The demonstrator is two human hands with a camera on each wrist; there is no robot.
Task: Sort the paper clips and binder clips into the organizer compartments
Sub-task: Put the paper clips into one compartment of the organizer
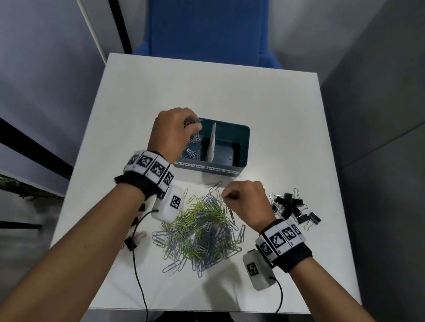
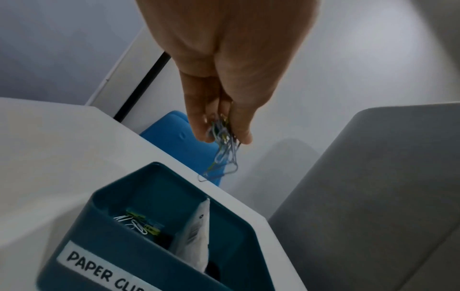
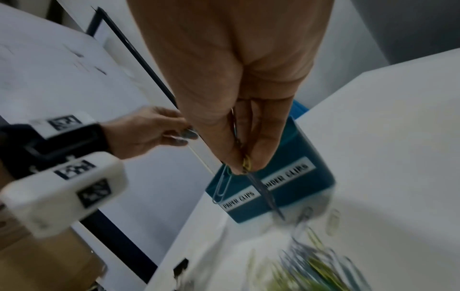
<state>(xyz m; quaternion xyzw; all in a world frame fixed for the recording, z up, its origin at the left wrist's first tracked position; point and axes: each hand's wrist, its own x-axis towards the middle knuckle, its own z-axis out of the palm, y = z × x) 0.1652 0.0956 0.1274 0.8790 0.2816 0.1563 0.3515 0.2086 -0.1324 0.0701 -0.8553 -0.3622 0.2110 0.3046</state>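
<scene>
A teal organizer (image 1: 241,138) with a white divider (image 1: 212,143) stands mid-table, labelled PAPER CLIPS (image 2: 99,273) and BINDER CLIPS (image 3: 288,179). My left hand (image 1: 175,133) hovers over the paper clip compartment and pinches a bunch of paper clips (image 2: 224,145) that dangles from the fingertips. Several clips (image 2: 139,224) lie inside that compartment. My right hand (image 1: 244,203) is above the far edge of the loose paper clip pile (image 1: 201,233) and pinches a few paper clips (image 3: 245,165). Black binder clips (image 1: 293,206) lie in a heap to its right.
A single black binder clip (image 1: 130,243) lies near the table's left edge (image 1: 72,208). A blue chair (image 1: 208,14) stands beyond the far edge. Grey panels flank the table on the right. Wrist camera cables hang over the near edge.
</scene>
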